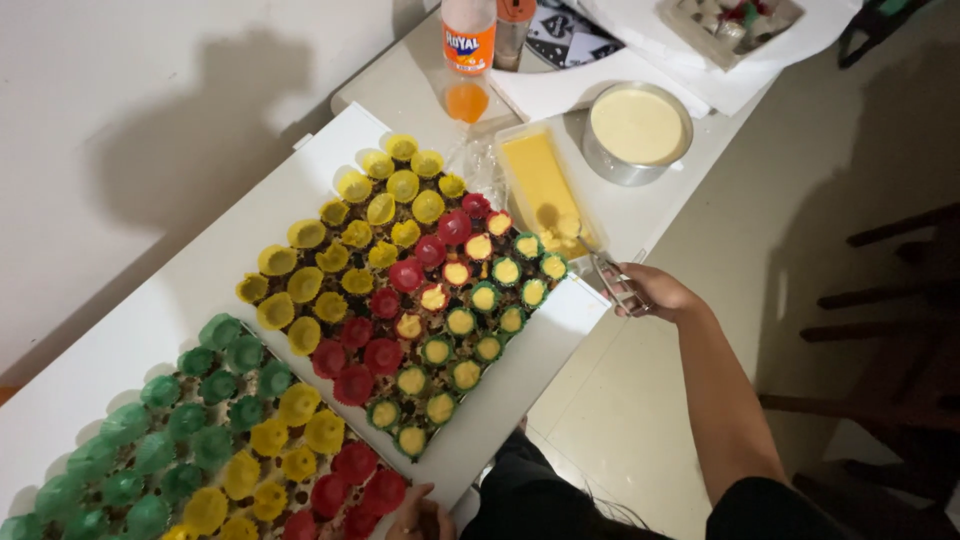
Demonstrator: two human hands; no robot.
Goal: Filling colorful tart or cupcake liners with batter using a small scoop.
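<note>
Scoop (612, 278), metal, in right hand (655, 292); fingers closed around its handles, head pointing toward the tub (540, 180) of yellow batter just beyond. Scoop above the bench (650, 215) edge, just beside the right corner of the tray (520, 375). Left hand (418, 517) at bottom of view, fingers curled over the near edge of the tray, touching it beside red cups (365, 355). On the tray, rows of small paper cups: green cups (470, 345) along the right side filled with yellow batter, a few red ones near them also filled; remaining red cups and yellow cups (385, 200) with dark contents at the bottom, no batter. Second tray to the left with green, yellow and red cups, likewise without batter. Beyond the tub, round metal pan (637, 130) of pale batter. Farther back, bottle (468, 35) with orange label, a second container beside it, and white paper sheets (640, 45). Dark chairs (880, 330) on the floor (720, 230) at right, well apart from the bench.
</note>
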